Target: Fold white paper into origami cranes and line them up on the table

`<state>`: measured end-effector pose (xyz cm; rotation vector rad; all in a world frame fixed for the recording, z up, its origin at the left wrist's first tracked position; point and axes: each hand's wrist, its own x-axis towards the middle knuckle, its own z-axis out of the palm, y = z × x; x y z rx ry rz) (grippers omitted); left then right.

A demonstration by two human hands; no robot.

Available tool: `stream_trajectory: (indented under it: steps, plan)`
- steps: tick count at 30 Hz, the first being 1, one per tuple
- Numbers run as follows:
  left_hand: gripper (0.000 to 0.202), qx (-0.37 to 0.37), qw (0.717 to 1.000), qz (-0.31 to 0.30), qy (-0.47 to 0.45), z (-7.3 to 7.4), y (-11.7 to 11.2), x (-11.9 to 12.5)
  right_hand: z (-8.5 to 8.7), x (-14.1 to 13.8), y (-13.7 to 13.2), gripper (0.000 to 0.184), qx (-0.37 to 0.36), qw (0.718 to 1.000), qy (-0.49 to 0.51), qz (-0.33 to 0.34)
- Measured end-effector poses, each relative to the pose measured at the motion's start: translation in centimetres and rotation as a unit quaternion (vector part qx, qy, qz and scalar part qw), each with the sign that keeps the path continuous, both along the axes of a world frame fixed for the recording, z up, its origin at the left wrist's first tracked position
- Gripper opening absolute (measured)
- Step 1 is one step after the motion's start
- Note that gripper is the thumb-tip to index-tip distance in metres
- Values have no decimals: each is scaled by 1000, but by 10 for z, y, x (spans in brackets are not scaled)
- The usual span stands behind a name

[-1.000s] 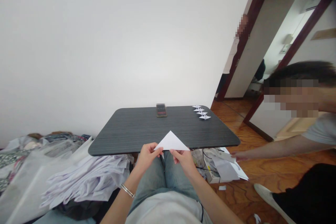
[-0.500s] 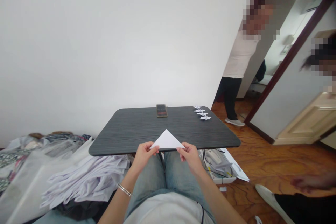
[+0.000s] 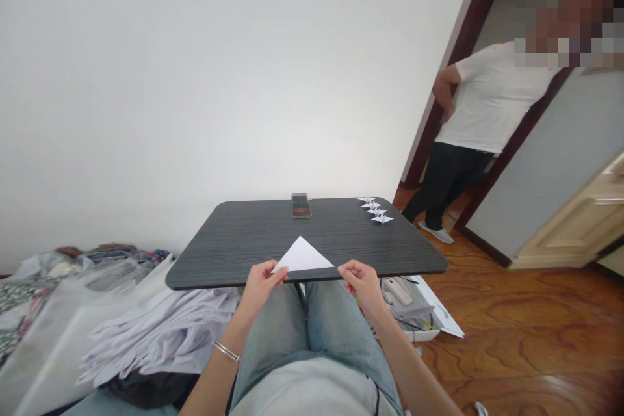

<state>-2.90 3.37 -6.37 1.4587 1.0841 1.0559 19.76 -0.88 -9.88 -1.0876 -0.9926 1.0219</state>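
A white sheet of paper (image 3: 302, 257), folded into a triangle with its point away from me, is at the near edge of the dark table (image 3: 234, 227). My left hand (image 3: 263, 283) pinches its left corner between thumb and fingers. Just beyond the right corner is my right hand (image 3: 361, 279), its thumb and fingers drawn together; a narrow gap seems to part them from the paper. Several white folded paper cranes (image 3: 381, 219) stand in a row at the table's far right.
A small dark framed device (image 3: 301, 206) stands at the table's back, by the white wall. White cloth (image 3: 166, 331) is piled at the left. Under the right side is a white bin (image 3: 414, 335) with cables. A person in a white shirt (image 3: 492, 97) stands near the doorway.
The paper triangle has shifted slightly left with my left hand. My right hand has moved right, off its corner. The standing person has come closer; the second person has left view.
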Motion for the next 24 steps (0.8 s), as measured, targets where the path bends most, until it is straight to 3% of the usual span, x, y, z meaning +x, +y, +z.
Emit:
stream_trajectory:
  steps: [6, 12, 17, 20, 24]
  plan:
    - [35, -5, 1000, -15, 8, 0, 1, 1, 6, -9, -2, 27, -14, 998, 22, 63]
    - [26, -20, 998, -10, -64, -3, -2, 6, 6, -17, -2, 28, 2, 999, 20, 42]
    - [37, -83, 973, 5, -216, -9, -11, 25, 9, -27, -6, 29, 21, 999, 19, 38]
    - [34, -104, 965, -7, -240, -12, -16, 41, 11, -33, -8, 31, 23, 999, 2, 45]
    - [28, -73, 973, -2, -221, -11, -18, 53, 11, -36, -9, 35, 30, 998, -34, 44]
